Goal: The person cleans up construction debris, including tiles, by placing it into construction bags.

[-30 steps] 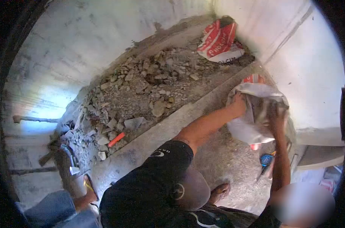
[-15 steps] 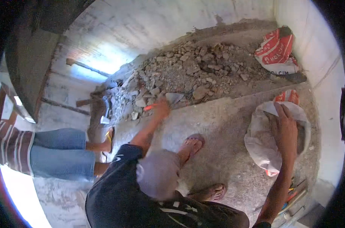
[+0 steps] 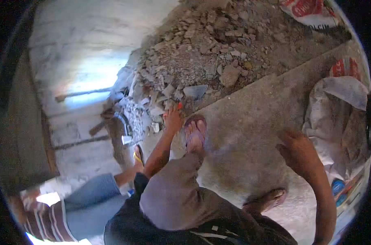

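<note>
My left hand [image 3: 174, 119] is closed around the orange-red handle of a trowel [image 3: 180, 106] at the near edge of the rubble pile [image 3: 193, 53]. A flat grey piece that looks like its blade lies on the stones just above the hand. My right hand [image 3: 299, 153] hangs over the concrete floor with its fingers loosely apart and nothing visible in them. Close to its right stands a pale woven sack [image 3: 328, 110], its top folded open; what it contains is hard to make out.
A red and white cement bag [image 3: 310, 12] lies at the far right of the rubble. Another person in jeans [image 3: 93, 196] stands at left. Planks [image 3: 83, 94] lean by the wall. Some tools and a blue round object [image 3: 337, 187] lie beside the sack at lower right.
My right hand has let go of the sack's rim and moved left and down. The left hand has turned, still gripping the trowel. My view has tilted down and shifted.
</note>
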`<state>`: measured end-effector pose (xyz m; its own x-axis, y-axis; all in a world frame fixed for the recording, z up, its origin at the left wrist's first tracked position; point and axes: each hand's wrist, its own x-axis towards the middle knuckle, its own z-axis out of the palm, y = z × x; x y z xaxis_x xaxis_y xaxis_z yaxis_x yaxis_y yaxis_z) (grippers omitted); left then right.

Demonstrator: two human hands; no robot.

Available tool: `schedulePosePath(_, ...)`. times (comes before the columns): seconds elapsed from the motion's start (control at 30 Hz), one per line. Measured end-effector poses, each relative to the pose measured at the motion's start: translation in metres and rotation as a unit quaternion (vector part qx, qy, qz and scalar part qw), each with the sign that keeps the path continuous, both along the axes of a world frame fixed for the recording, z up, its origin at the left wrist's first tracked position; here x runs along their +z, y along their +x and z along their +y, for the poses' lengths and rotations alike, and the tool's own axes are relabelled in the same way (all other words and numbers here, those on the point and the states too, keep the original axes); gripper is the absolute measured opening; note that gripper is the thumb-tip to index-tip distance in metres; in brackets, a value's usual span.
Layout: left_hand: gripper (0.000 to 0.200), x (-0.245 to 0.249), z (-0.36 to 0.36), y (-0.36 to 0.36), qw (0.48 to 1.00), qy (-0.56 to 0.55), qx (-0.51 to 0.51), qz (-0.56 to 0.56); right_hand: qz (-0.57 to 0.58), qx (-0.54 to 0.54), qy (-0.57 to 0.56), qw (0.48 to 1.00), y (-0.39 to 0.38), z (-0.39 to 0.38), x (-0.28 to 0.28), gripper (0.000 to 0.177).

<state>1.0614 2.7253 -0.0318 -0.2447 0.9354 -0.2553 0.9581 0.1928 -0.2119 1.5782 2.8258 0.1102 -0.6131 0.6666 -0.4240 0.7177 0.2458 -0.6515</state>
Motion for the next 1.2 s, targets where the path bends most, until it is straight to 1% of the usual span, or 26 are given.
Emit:
schedulePosePath(0.03, 0.053, -0.001, 0.002, -0.001, 0.999, -0.009, 0.036, 0.014, -0.012, 0.040, -0.057, 0.998, -0.019, 0.003, -0.016, 0.038)
schedulePosePath(0.1, 0.048, 0.006, 0.038, -0.017, 0.999, -0.042, 0.009, 0.027, -0.045, 0.044, 0.090, 0.994, -0.056, 0.003, -0.059, 0.045)
schedulePosePath(0.13, 0.048, 0.025, 0.073, -0.020, 0.982, -0.190, 0.015, 0.013, -0.052, 0.004, 0.119, 0.991, -0.079, 0.014, -0.073, 0.053)
schedulePosePath(0.2, 0.049, 0.032, 0.127, -0.033, 0.981, -0.153, -0.086, -0.082, -0.063, -0.085, 0.164, 0.981, -0.118, 0.034, -0.097, 0.070)
schedulePosePath(0.23, 0.050, 0.030, 0.162, -0.039, 0.968, 0.042, -0.190, -0.160, -0.062, -0.139, 0.185, 0.971, -0.142, 0.048, -0.105, 0.079)
schedulePosePath(0.27, 0.055, 0.040, 0.212, -0.025, 0.953, 0.025, -0.262, -0.152, -0.071, -0.152, 0.184, 0.969, -0.165, 0.059, -0.114, 0.079)
schedulePosePath(0.3, 0.060, 0.045, 0.261, -0.003, 0.933, 0.003, -0.330, -0.145, -0.033, -0.237, 0.137, 0.961, -0.188, 0.065, -0.122, 0.085)
schedulePosePath(0.33, 0.066, 0.030, 0.303, 0.007, 0.923, -0.049, -0.371, -0.096, 0.005, -0.320, 0.094, 0.943, -0.208, 0.071, -0.130, 0.090)
schedulePosePath(0.37, 0.072, 0.011, 0.344, 0.019, 0.905, -0.095, -0.413, -0.046, -0.008, -0.334, 0.095, 0.938, -0.227, 0.073, -0.139, 0.090)
schedulePosePath(0.4, 0.072, -0.008, 0.382, 0.033, 0.897, -0.097, -0.428, -0.057, -0.057, -0.297, 0.101, 0.948, -0.245, 0.067, -0.148, 0.091)
schedulePosePath(0.43, 0.078, -0.027, 0.415, 0.044, 0.881, -0.195, -0.432, -0.004, -0.105, -0.255, 0.103, 0.956, -0.256, 0.064, -0.153, 0.091)
schedulePosePath(0.47, 0.084, -0.039, 0.435, 0.054, 0.855, -0.288, -0.429, 0.051, -0.118, -0.261, 0.097, 0.953, -0.261, 0.062, -0.157, 0.091)
schedulePosePath(0.5, 0.084, -0.045, 0.441, 0.066, 0.851, -0.288, -0.437, 0.039, -0.137, -0.252, 0.102, 0.953, -0.263, 0.062, -0.160, 0.092)
schedulePosePath(0.57, 0.082, -0.053, 0.444, 0.071, 0.823, -0.397, -0.383, 0.136, -0.158, -0.232, 0.101, 0.955, -0.268, 0.066, -0.164, 0.092)
schedulePosePath(0.63, 0.087, -0.066, 0.439, 0.053, 0.815, -0.405, -0.394, 0.128, -0.158, -0.256, 0.105, 0.948, -0.270, 0.067, -0.163, 0.099)
schedulePosePath(0.7, 0.093, -0.059, 0.448, 0.061, 0.813, -0.386, -0.419, 0.121, -0.145, -0.283, 0.099, 0.943, -0.270, 0.069, -0.161, 0.103)
schedulePosePath(0.77, 0.079, -0.041, 0.436, 0.054, 0.841, -0.344, -0.412, 0.067, -0.137, -0.305, 0.087, 0.938, -0.267, 0.074, -0.156, 0.107)
schedulePosePath(0.8, 0.079, -0.031, 0.422, 0.046, 0.838, -0.352, -0.413, 0.060, -0.151, -0.292, 0.093, 0.940, -0.271, 0.076, -0.149, 0.110)
schedulePosePath(0.83, 0.071, -0.019, 0.412, 0.039, 0.840, -0.271, -0.468, 0.048, -0.163, -0.280, 0.103, 0.941, -0.274, 0.080, -0.146, 0.113)
schedulePosePath(0.87, 0.062, -0.008, 0.408, 0.032, 0.834, -0.179, -0.520, 0.038, -0.133, -0.266, 0.164, 0.941, -0.277, 0.080, -0.162, 0.112)
schedulePosePath(0.9, 0.062, -0.003, 0.401, 0.023, 0.834, -0.178, -0.522, 0.037, -0.135, -0.267, 0.165, 0.940, -0.280, 0.084, -0.165, 0.112)
schedulePosePath(0.93, 0.060, 0.003, 0.391, 0.013, 0.842, -0.142, -0.519, -0.021, -0.108, -0.279, 0.127, 0.946, -0.285, 0.087, -0.165, 0.106)
schedulePosePath(0.97, 0.057, 0.006, 0.385, 0.004, 0.851, -0.098, -0.510, -0.080, -0.083, -0.285, 0.095, 0.950, -0.286, 0.095, -0.167, 0.099)
schedulePosePath(1.0, 0.057, 0.008, 0.381, -0.004, 0.854, -0.091, -0.505, -0.084, -0.087, -0.278, 0.102, 0.951, -0.286, 0.105, -0.167, 0.099)
schedulePosePath(1.07, 0.051, 0.017, 0.364, -0.027, 0.865, 0.020, -0.476, -0.156, 0.024, -0.374, 0.055, 0.925, -0.296, 0.107, -0.158, 0.094)
schedulePosePath(1.2, 0.044, 0.055, 0.339, -0.037, 0.853, 0.158, -0.343, -0.361, 0.044, -0.424, 0.118, 0.897, -0.339, 0.109, -0.140, 0.098)
